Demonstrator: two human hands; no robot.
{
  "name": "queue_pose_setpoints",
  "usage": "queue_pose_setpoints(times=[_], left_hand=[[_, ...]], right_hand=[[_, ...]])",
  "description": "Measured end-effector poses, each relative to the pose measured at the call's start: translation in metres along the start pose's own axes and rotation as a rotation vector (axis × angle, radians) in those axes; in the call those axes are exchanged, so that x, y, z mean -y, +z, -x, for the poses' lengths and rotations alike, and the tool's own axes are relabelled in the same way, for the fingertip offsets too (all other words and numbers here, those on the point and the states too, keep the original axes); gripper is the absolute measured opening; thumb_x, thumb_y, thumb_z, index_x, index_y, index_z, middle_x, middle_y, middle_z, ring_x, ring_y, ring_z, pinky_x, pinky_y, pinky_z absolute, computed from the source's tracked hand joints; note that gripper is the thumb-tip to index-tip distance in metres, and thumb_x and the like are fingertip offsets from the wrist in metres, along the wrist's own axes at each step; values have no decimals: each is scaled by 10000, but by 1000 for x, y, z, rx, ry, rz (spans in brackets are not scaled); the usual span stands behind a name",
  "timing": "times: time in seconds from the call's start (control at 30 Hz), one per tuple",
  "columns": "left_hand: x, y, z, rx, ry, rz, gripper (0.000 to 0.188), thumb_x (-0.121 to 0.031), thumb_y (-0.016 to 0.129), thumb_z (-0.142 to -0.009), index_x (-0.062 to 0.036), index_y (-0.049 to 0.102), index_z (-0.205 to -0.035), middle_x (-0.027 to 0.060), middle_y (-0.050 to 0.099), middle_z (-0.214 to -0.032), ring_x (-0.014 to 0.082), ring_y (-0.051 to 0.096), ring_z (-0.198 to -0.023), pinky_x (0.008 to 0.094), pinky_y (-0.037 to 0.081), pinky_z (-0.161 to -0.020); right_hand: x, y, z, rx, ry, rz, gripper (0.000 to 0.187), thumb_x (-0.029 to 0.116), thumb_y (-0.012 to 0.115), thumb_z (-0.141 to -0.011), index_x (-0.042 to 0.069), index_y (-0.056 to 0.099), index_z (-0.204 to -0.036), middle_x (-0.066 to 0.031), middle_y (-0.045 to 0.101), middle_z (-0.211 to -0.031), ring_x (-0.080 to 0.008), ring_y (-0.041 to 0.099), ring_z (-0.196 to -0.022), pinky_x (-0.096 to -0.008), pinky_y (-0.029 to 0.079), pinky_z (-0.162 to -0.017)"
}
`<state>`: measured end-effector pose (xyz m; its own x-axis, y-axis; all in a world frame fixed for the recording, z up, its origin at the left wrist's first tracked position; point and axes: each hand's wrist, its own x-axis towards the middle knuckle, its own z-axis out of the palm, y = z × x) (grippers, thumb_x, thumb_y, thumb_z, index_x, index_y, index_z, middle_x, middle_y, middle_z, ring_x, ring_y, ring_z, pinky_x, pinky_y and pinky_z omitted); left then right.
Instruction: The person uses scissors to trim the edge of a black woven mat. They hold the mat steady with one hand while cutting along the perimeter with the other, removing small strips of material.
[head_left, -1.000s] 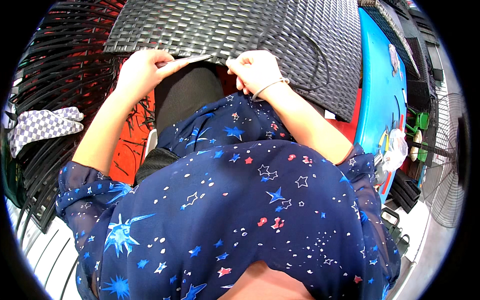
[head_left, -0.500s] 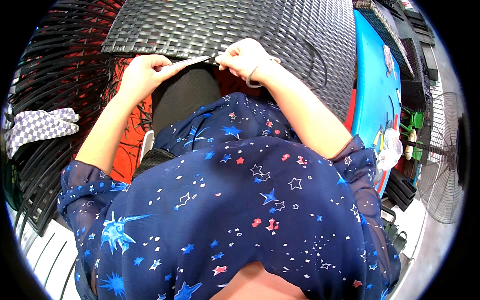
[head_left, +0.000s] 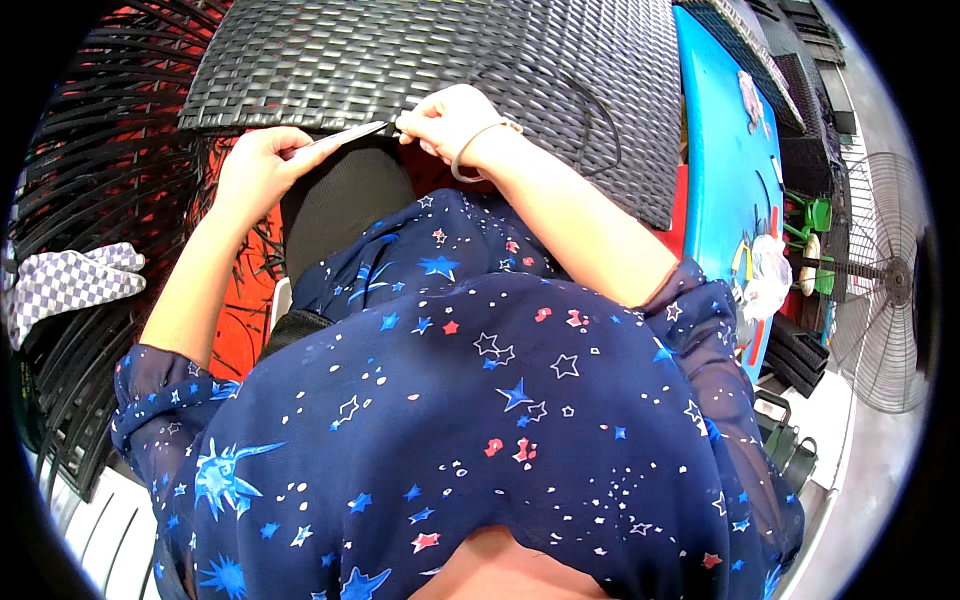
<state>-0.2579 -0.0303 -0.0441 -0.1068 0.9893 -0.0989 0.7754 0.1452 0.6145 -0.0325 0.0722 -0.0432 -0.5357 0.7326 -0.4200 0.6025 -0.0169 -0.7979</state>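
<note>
A large black woven wicker panel lies in front of me, its near edge just above my lap. My left hand is closed around a slim silver metal tool that tapers toward the right; its exact kind does not show. The tool's tip lies at the panel's near edge, close to the fingertips of my right hand. That hand is pinched at the same edge, beside a small dark bit of strip, and what lies between its fingers is mostly hidden. A pale bangle circles my right wrist.
Many loose black strips fan out on the left, with a checkered glove on them. Right of the panel stands a blue surface holding a clear plastic bag and small tools. A black fan stands farther right.
The whole view has shifted, so the panel and hands appear farther left and slightly lower. Both hands remain at the panel's edge, the tool still in my left hand.
</note>
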Motion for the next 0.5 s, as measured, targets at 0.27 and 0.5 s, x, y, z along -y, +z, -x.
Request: queue_pose_setpoints(times=[0.27, 0.5], left_hand=[[4, 1, 0, 22, -18, -5, 376, -368, 717, -837, 7, 697, -823, 24, 598, -627, 84, 512, -576, 254, 410, -555], [-2, -3, 0, 27, -26, -16, 380, -383, 708, -841, -3, 701, -820, 28, 599, -624, 88, 515, -571, 260, 416, -554]], right_hand=[[-7, 4, 22, -49, 125, -303, 297, 215, 590, -909, -37, 690, -788, -121, 685, -655, -175, 657, -500, -280, 525, -450], [-2, 15, 10, -83, 153, -325, 271, 180, 592, -909, -35, 689, -776, -133, 697, -687, -177, 657, -506, -273, 522, -452]])
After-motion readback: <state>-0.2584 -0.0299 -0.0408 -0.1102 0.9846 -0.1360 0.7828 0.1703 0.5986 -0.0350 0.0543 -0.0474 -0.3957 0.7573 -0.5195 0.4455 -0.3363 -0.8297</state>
